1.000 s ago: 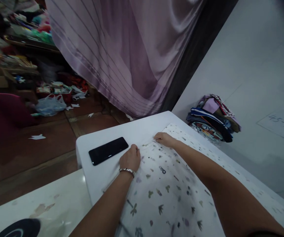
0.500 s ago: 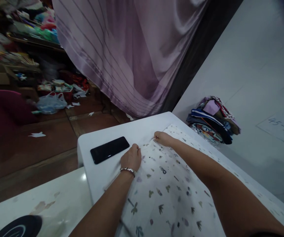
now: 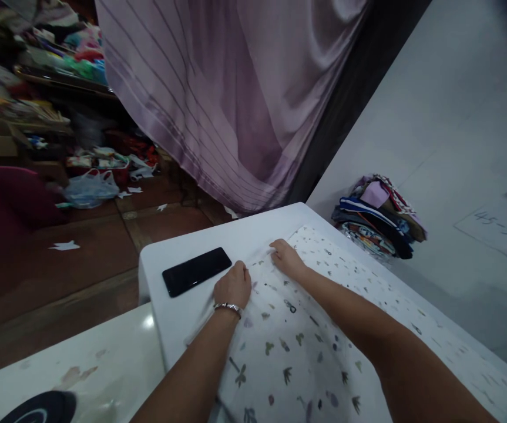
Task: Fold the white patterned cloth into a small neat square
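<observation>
While the head view shows both hands at the far edge of the cloth [image 3: 288, 341], their grips differ. The left hand [image 3: 232, 286] has its fingers curled narrow, seemingly pinching the cloth's edge. The right hand [image 3: 287, 258] lies on the same edge with its forefinger reaching forward and the others bent under; whether these hold fabric I cannot tell. The patterned cloth lies over the white table [image 3: 262, 226], creased between the arms and running along the table's right side.

The likeliest trouble is a crooked or puckered edge, should the two hands pull unevenly. The bracelet [image 3: 228, 307] on the left wrist could snag the fabric. The phone [image 3: 197, 271], just beside the left knuckles, might be nudged by a leftward sweep.

Around them, a curtain [image 3: 235, 88] hangs beyond the table's far end, and a clothes pile [image 3: 376, 217] sits by the wall [image 3: 456, 117], beyond the right edge. At lower left, a stained surface [image 3: 125, 341] carries a dark round object [image 3: 42, 408], partly out of frame.
</observation>
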Demonstrator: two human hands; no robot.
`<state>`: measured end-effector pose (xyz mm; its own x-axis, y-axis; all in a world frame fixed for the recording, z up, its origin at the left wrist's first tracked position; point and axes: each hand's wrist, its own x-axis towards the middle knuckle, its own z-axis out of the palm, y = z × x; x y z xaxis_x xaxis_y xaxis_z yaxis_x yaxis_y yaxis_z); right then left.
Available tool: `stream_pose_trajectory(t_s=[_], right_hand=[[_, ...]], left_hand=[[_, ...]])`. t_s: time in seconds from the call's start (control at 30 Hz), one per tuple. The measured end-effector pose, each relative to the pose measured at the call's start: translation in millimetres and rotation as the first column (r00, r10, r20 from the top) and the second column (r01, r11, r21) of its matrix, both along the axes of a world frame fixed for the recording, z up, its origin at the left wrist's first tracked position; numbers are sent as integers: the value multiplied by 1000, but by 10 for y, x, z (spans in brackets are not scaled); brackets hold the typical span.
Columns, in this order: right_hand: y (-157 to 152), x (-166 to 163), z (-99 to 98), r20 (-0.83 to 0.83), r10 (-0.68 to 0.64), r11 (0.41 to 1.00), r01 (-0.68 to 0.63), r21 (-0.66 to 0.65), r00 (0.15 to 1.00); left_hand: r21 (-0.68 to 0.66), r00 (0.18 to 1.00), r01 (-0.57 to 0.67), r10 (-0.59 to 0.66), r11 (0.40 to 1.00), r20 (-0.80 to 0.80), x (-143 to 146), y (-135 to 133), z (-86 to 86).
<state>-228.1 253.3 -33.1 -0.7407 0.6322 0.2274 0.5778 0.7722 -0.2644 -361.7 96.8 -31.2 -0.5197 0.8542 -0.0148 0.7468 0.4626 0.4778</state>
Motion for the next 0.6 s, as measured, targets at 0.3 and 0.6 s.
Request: stream_pose_trajectory(t_s=[0.3, 0.6], right_hand=[[-146, 38, -111, 10, -167, 984, 168, -57, 986], [-47, 69, 26, 251, -260, 922, 317, -224, 933]], left_hand=[[-19, 1000, 9, -9, 1000, 19, -26, -1, 19], [-55, 1000, 13, -13, 998, 7, -61, 0, 66]])
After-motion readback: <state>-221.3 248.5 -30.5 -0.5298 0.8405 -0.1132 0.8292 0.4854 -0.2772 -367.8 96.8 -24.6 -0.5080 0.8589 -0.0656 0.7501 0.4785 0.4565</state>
